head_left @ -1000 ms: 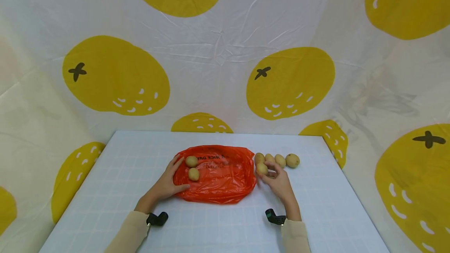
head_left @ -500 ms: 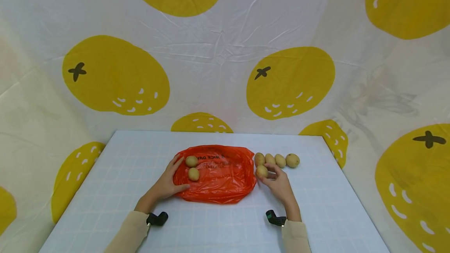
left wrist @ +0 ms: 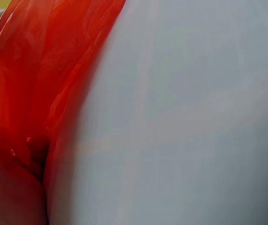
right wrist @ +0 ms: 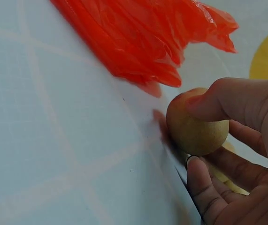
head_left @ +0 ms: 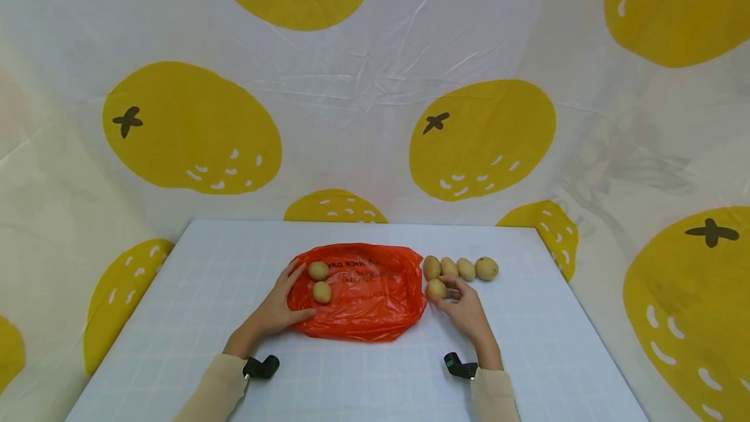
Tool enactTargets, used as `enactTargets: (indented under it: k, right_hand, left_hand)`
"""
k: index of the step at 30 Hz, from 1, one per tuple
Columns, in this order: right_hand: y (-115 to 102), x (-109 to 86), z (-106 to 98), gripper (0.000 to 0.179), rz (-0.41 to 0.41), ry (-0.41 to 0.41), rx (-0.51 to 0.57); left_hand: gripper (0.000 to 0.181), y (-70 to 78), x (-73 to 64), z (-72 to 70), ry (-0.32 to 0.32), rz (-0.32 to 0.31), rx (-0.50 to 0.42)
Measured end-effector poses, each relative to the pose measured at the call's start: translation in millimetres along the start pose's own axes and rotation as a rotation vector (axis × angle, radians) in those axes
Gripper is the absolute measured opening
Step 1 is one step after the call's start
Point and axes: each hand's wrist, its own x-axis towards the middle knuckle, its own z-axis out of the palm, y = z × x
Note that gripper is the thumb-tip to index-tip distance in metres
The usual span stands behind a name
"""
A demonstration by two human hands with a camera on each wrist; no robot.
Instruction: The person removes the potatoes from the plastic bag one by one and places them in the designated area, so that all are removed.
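Observation:
In the head view a red plastic bag (head_left: 369,318) lies flat on the table, with printed letters on it. Two potatoes (head_left: 319,271) sit on its left part. My left hand (head_left: 275,308) rests at the bag's left edge, thumb and fingers spread apart. The left wrist view shows mostly the bag (left wrist: 44,61) and tabletop; most of that hand is out of sight. My right hand (head_left: 465,310) pinches a round potato (right wrist: 195,124) between thumb and fingers, beside the bag's right edge. How far this potato is off the table, I cannot tell.
A row of several potatoes (head_left: 467,269) stands behind the right hand, to the right of the bag. The pale table (head_left: 351,383) has a faint grid pattern. A cloth (head_left: 363,122) printed with yellow fruit hangs behind it.
My right hand has shifted the pinched potato slightly towards me, away from the row. The left hand, the bag and the other potatoes stay put.

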Motion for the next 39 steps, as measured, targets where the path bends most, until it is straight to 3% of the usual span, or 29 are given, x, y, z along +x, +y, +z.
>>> enactTargets:
  k: [7, 19, 31, 39]
  right_hand:
    - [0, -5.6, -5, 0.048, 0.021, 0.017, -0.029]
    - [2, -4.1, -1, 0.05, 0.011, 0.002, -0.008]
    - [-2, -0.3, 2, 0.05, -0.009, -0.001, -0.033]
    - [-8, -5.1, 0, 0.052, -0.008, 0.0, -0.039]
  left_hand:
    - [0.108, 2.7, 2.9, 4.4, -0.034, -0.007, 0.009]
    - [0.108, 2.7, -0.6, 0.6, -0.009, -0.018, -0.01]
    - [0.108, -2.0, 0.5, -2.4, 0.02, 0.04, 0.022]
    - [0.108, -3.1, -0.9, 0.7, 0.015, 0.009, -0.009]
